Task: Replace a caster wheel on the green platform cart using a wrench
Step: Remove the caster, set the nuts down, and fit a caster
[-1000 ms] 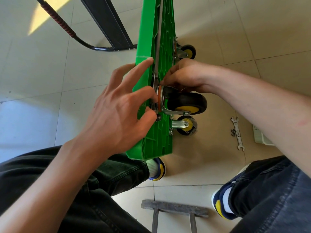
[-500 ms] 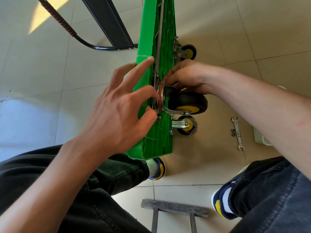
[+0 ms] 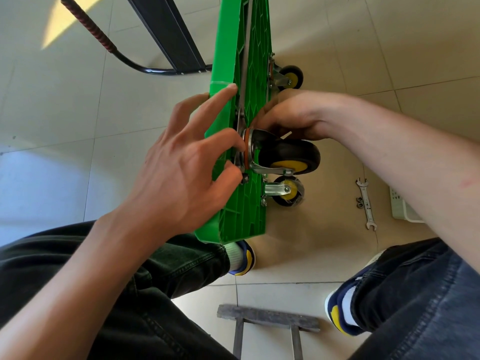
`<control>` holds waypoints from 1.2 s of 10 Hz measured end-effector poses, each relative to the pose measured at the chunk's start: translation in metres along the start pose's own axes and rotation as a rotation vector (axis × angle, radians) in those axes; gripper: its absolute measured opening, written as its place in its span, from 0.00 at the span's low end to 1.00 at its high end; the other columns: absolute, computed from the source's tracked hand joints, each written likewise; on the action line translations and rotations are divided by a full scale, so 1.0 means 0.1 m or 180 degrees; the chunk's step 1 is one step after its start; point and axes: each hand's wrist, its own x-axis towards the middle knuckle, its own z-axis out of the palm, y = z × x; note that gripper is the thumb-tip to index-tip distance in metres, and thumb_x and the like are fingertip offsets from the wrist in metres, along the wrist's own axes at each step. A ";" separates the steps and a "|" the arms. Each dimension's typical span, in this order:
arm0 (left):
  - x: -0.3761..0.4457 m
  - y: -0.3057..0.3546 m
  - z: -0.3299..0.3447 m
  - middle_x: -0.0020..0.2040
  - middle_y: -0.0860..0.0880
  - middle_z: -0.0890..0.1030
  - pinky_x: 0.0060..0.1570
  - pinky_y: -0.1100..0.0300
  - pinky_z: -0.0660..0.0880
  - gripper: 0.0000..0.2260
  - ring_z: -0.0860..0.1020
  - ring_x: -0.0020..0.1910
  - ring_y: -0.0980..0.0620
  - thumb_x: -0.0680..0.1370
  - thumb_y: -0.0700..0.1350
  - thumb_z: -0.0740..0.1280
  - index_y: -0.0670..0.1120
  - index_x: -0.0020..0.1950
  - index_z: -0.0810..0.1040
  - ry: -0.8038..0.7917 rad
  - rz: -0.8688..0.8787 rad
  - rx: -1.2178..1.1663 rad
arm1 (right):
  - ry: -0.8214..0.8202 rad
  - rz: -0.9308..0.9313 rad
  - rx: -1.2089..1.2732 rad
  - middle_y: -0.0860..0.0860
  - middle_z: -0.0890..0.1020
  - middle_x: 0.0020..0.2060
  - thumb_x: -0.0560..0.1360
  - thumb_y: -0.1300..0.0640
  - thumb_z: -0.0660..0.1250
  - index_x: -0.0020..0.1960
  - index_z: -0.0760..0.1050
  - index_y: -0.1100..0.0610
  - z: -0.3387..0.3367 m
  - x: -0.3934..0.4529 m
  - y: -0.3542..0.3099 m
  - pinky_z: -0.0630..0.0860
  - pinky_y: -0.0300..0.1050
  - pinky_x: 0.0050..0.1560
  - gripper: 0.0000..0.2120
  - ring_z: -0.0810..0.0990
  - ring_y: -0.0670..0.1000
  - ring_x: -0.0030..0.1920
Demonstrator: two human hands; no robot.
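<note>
- Head view looks down on the green platform cart (image 3: 253, 74), which stands on its long edge on the tiled floor (image 3: 65, 105), ribbed underside facing right
- Caster wheel (image 3: 289, 155), black tyre with a yellow hub, sits against the underside near the cart's near end, its round metal top plate and orange ring pressed to the green ribs
- Left hand (image 3: 181, 172) lies over the cart's left face and top edge, fingers spread; the forefinger stretches straight along the edge, while the two lower fingers bend so their tips touch the caster's plate
- Right hand (image 3: 291, 115) comes in from the right, fingers curled in at the top of the caster bracket; whether they pinch a bolt or nut there cannot be told
- Second caster (image 3: 288, 190) is mounted just below the first, and a third (image 3: 291, 77) farther along the cart
- Wrench (image 3: 365, 203) lies flat on the floor well to the right of the cart, with two small nuts (image 3: 359, 201) just beside its shaft
- White perforated basket (image 3: 402, 209) shows partly behind the right forearm
- Black cart handle (image 3: 145, 68) lies on the floor to the left
- Dark-trousered legs and blue, white and yellow shoes (image 3: 342, 310) flank the cart's near end
</note>
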 end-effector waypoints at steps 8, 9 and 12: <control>0.00 0.01 0.00 0.80 0.46 0.65 0.58 0.38 0.77 0.16 0.62 0.77 0.41 0.75 0.50 0.59 0.48 0.54 0.83 0.0025 0.0013 -0.0009 | -0.0080 -0.0045 0.0819 0.54 0.83 0.45 0.74 0.69 0.71 0.47 0.80 0.55 0.03 0.13 0.07 0.83 0.48 0.40 0.10 0.83 0.55 0.44; 0.00 0.00 0.00 0.80 0.47 0.64 0.57 0.39 0.77 0.16 0.62 0.77 0.42 0.75 0.50 0.59 0.48 0.54 0.83 0.0020 0.0010 -0.0011 | -0.0134 -0.0067 0.0888 0.55 0.84 0.48 0.77 0.67 0.70 0.50 0.81 0.56 0.02 0.15 0.08 0.83 0.51 0.44 0.07 0.84 0.56 0.48; 0.00 -0.01 0.01 0.80 0.46 0.64 0.57 0.38 0.77 0.16 0.62 0.77 0.42 0.75 0.50 0.59 0.48 0.55 0.83 0.0024 0.0012 -0.0038 | -0.0293 0.0102 0.0866 0.55 0.86 0.49 0.78 0.62 0.70 0.55 0.81 0.58 -0.01 0.15 0.10 0.83 0.55 0.52 0.07 0.85 0.56 0.51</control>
